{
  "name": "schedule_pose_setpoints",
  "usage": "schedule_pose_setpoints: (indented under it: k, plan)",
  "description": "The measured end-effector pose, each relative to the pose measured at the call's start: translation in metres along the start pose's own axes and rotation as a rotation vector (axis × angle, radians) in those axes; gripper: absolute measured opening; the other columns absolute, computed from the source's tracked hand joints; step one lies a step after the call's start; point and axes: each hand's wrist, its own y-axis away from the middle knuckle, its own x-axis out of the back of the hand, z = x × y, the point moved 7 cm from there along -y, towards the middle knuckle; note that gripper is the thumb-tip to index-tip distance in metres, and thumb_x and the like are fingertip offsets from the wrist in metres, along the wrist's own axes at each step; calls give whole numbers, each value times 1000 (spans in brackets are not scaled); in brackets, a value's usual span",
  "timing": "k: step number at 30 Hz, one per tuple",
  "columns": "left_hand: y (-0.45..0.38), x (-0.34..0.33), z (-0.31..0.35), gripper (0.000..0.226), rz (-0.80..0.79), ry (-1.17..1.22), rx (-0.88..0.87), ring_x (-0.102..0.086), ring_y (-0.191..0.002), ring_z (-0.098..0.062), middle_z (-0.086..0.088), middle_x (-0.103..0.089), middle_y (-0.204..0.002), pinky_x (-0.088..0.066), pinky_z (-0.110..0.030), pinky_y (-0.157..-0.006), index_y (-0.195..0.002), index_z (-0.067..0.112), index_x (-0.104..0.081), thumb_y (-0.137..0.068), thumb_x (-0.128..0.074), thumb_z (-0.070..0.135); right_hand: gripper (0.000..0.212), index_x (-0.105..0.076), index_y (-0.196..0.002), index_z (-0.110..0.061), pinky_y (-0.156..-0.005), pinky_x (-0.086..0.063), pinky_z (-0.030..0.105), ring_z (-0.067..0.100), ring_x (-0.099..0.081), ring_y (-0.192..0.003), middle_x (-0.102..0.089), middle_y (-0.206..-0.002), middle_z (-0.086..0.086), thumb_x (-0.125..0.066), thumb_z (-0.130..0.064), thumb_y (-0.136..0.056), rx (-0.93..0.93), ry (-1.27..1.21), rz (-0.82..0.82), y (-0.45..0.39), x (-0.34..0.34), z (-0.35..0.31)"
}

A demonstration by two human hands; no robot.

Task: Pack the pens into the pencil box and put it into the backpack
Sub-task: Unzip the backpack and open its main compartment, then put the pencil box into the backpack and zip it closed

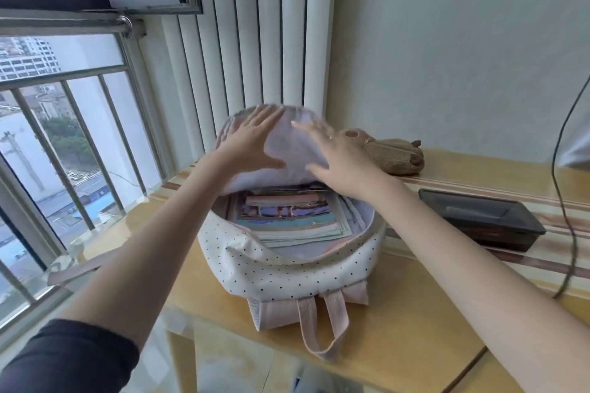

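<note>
A white backpack [287, 268] with black dots and pink straps stands open on the wooden table [415, 329]. Books and papers [287, 217] fill its inside. Its pale flap [287, 147] is raised at the back. My left hand [252, 137] lies with straight, spread fingers on the flap's left side. My right hand [335, 159] lies flat with spread fingers on the flap's right side. A dark rectangular pencil box [482, 220] rests lid-on to the right of the backpack. No pens are visible.
A brown plush pouch [392, 153] lies behind the backpack by the wall. A black cable [565, 169] hangs down at the right onto the table. A barred window [64, 137] and white vertical slats [255, 41] stand to the left and behind.
</note>
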Motion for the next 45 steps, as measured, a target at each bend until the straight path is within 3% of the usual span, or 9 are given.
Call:
schedule_pose_setpoints:
  k: [5,13,17,20,23,26,32,38,45]
  plan:
    - [2,-84,-19,127,-433,-219,53,28,-141,-28,5,23,-157,19,-70,-104,-148,40,11,-52,-62,82,84,-4,-150,-36,-116,-1,51,17,8,-147,11,-160,-4,-59,-43,-87,-202,288,-277,4,-76,60]
    - [6,-89,-9,94,-37,-184,-22,-26,-143,-19,4,-34,-153,0,-62,-115,-148,28,-27,-72,-44,80,65,0,-151,-31,-111,-1,66,26,9,-147,3,-161,-3,-29,-52,-97,-428,305,-427,-1,-117,105]
    - [19,-103,-14,96,65,-47,13,-32,-141,-16,6,-42,-149,-9,-53,-118,-145,27,-36,-68,-21,83,58,-17,-148,-36,-113,-25,50,29,-26,-142,-29,-155,4,-42,-42,-96,-412,-330,-209,12,-81,119]
    - [18,-104,-16,92,100,28,34,-36,-139,-18,4,-46,-147,-17,-50,-117,-143,27,-41,-70,-20,79,62,-23,-144,-40,-90,-46,44,32,-56,-109,-48,-138,16,-44,-15,-91,-617,-400,25,42,-32,182]
    - [17,-103,-15,90,117,23,27,-37,-138,-19,3,-48,-145,-17,-51,-117,-142,26,-43,-71,-20,78,96,-5,-147,-41,-59,-44,31,21,-53,-72,-53,-114,10,-56,-16,-70,-937,-344,-445,98,-26,231]
    - [18,-102,-14,90,122,32,33,-38,-137,-21,2,-49,-145,-18,-51,-117,-141,26,-44,-72,-20,77,103,0,-146,-45,-87,-45,36,26,-44,-119,-28,-152,5,-58,-32,-62,-996,-152,-702,129,-23,248]
    - [20,-102,-14,83,110,29,50,-37,-138,-19,4,-48,-145,-18,-46,-117,-142,27,-43,-76,-29,76,119,14,-146,-41,-116,-19,43,26,-2,-147,13,-160,-1,-69,-34,-62,-830,63,-872,122,-25,234]
    - [21,-103,-13,78,102,14,68,-36,-139,-19,4,-46,-147,-26,-39,-113,-143,27,-41,-80,-36,72,123,2,-148,-45,-106,-24,55,32,-19,-141,-26,-155,1,-75,-65,-54,-716,421,-564,124,-23,230]
    - [22,-103,-12,68,121,7,70,-35,-139,-19,3,-46,-147,-25,-41,-113,-143,26,-41,-86,-49,61,131,-11,-151,-27,-110,-26,52,40,-23,-141,-33,-153,8,-16,-103,-44,-874,232,-442,112,-34,216]
